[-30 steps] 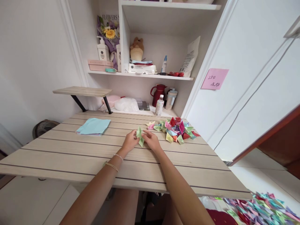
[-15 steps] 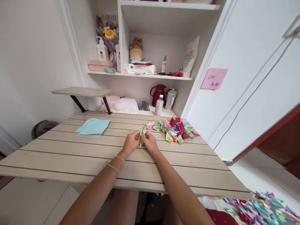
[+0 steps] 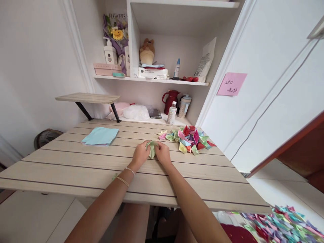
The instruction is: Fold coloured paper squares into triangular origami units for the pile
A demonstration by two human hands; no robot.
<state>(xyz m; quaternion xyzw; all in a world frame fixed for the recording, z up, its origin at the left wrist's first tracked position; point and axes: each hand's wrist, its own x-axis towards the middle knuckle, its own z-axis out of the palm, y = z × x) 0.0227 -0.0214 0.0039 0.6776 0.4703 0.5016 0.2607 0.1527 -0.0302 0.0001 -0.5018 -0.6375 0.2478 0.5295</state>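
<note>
My left hand [image 3: 140, 154] and my right hand [image 3: 163, 153] meet at the middle of the wooden table [image 3: 76, 162]. Between their pinched fingers they hold a small light green folded paper piece [image 3: 152, 149], pressed close to the tabletop. Just right of my hands lies a pile of folded paper pieces [image 3: 188, 139] in pink, red, green and blue. A stack of flat paper sheets [image 3: 100, 136], light blue on top, lies to the left.
Behind the table a low shelf holds a red jug [image 3: 171, 101], a small bottle [image 3: 172, 113] and a cup. A raised wooden stand [image 3: 87, 98] sits at the back left. More folded pieces [image 3: 280, 226] fill the lower right corner. A pink note [image 3: 231, 84] sticks on the white door.
The green paper was held upright between my fingers; now both hands have turned it and pressed it lower, with its wings folded closer together.
</note>
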